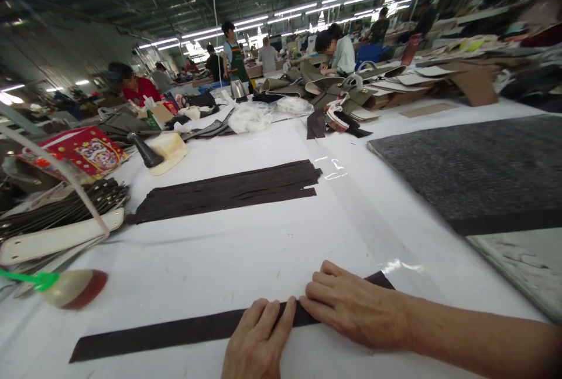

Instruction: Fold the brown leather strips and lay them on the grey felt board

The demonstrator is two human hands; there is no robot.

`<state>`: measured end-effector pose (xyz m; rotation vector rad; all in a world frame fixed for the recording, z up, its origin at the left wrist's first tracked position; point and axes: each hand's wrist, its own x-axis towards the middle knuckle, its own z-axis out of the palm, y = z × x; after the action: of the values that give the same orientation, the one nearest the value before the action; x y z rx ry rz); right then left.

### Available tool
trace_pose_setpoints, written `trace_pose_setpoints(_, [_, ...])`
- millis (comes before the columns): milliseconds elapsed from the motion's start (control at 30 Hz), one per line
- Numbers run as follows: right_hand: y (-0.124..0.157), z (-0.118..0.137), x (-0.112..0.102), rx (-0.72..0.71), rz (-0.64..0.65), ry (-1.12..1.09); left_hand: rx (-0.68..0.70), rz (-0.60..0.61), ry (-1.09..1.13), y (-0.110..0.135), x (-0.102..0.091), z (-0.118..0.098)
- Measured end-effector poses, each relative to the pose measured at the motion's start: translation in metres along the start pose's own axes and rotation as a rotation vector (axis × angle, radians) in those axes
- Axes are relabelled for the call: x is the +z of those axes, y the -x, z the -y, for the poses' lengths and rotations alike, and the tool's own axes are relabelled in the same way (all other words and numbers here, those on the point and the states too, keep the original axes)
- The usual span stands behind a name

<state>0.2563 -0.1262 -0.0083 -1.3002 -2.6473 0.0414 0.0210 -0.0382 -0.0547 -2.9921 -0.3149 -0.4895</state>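
White worktable [281,244], left hand [258,341], right hand [355,307], open flat on dark leather strip [175,332]

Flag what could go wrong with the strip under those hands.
The dark strip is pressed down by the left hand and right hand only around its middle, so its free ends could skew. Its far end reaches a clear film on the white table, whose edge might catch it. The blurred green-handled tool nearby could get knocked.
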Motion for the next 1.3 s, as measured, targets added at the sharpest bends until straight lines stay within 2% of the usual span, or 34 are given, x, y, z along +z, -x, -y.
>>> trace_pose_setpoints(433, [0.03, -0.007, -0.004, 0.041, 0.002, 0.027, 0.008, 0.075, -0.133, -0.014, -0.011, -0.008])
trace_pose_setpoints(767, [0.056, -0.007, -0.014, 0.068, 0.027, 0.052, -0.03, 0.156, -0.105, -0.02, -0.017, -0.014])
trace_pose_setpoints(900, [0.065, -0.008, -0.015, 0.07, 0.014, 0.063, 0.025, 0.167, -0.103, -0.022, -0.021, -0.012])
trace_pose_setpoints(1000, [0.07, -0.009, -0.018, 0.077, 0.019, 0.068, 0.013, 0.132, -0.074, -0.023, -0.021, -0.012])
trace_pose_setpoints(1100, [0.075, -0.009, -0.021, 0.079, 0.037, 0.085, -0.015, -0.001, -0.034, -0.027, -0.019, -0.017])
trace_pose_setpoints(1167, [0.078, -0.009, -0.022, 0.082, 0.05, 0.094, 0.017, -0.061, -0.004, -0.033, -0.018, -0.022])
trace_pose_setpoints(1300, [0.084, -0.009, -0.025, 0.089, 0.047, 0.12, 0.164, 0.043, 0.029, -0.043, -0.019, -0.025])
